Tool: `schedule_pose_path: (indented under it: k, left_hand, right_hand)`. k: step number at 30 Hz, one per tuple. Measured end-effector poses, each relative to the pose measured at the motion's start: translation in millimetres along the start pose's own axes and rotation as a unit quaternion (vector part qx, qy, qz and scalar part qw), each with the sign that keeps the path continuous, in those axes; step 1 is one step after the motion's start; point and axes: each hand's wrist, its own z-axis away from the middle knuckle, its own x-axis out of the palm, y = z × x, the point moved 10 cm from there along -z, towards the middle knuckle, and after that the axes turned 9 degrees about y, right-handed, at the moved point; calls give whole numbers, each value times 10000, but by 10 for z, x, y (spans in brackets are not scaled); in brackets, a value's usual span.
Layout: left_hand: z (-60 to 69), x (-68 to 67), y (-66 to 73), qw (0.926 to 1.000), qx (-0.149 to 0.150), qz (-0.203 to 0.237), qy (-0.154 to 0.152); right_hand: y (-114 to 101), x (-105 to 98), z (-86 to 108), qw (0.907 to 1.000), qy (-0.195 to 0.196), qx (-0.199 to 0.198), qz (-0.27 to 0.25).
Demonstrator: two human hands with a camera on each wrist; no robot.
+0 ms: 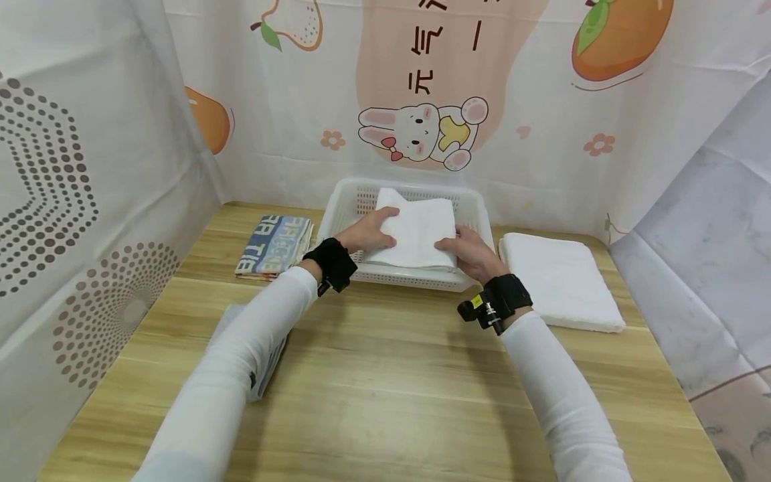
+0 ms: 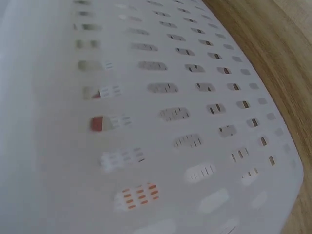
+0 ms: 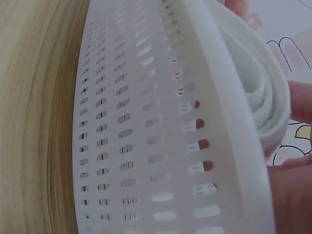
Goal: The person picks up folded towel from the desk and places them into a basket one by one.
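A folded white towel is at the white perforated plastic basket, level with or just over its opening. My left hand grips the towel's left edge, its thumb on top. On the opposite edge, my right hand pinches the cloth between thumb and fingers. The right wrist view shows the towel's rolled layers above the basket rim, with fingers around them. Only the basket's slotted wall and some wood appear in the left wrist view. Whether the towel touches the basket floor is hidden.
A stack of folded white cloth lies right of the basket on the wooden table. To the left are a blue patterned folded cloth and a grey folded cloth, partly under the left forearm. A printed curtain hangs behind.
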Motion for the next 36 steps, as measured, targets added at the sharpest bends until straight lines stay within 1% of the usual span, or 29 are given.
schedule_pose_path:
  k: [6, 9, 13, 16, 19, 23, 26, 28, 30, 31, 34, 36]
  left_hand:
    - [-8, 93, -67, 9995, -148, -178, -222]
    - [-21, 129, -148, 9990, -203, -266, -284]
    - [-40, 170, -234, 9984, -276, -336, -361]
    - [-46, 192, -250, 9979, -312, -352, -445]
    - [-58, 221, -251, 9967, -332, -451, -591]
    - [-83, 265, -272, 9939, -389, -651, -806]
    - [-98, 274, -300, 9925, -485, -733, -851]
    - [-95, 274, -313, 9920, -556, -738, -859]
    - [-83, 268, -326, 9911, -635, -796, -854]
    - [-71, 266, -331, 9904, -680, -828, -872]
    - [-37, 263, -359, 9858, -793, -1128, -953]
    - [-14, 260, -381, 9810, -870, -1404, -1019]
  right_hand:
    - [89, -27, -47, 9989, 87, 218, 394]
    - [139, -21, -95, 9982, 110, 277, 511]
    - [190, -17, -121, 9961, 165, 302, 817]
    - [214, -35, -119, 9933, 250, 334, 1076]
    - [225, -55, -116, 9915, 311, 373, 1206]
    - [217, -52, -100, 9897, 257, 406, 1348]
    - [224, -42, -103, 9847, 152, 369, 1695]
    - [240, -36, -114, 9795, 91, 354, 1983]
    - [252, -35, -128, 9739, 96, 315, 2245]
    - [257, -33, -131, 9727, 95, 322, 2298]
    - [250, -27, -126, 9698, 101, 270, 2423]
    - [243, -23, -122, 9698, 88, 228, 2426]
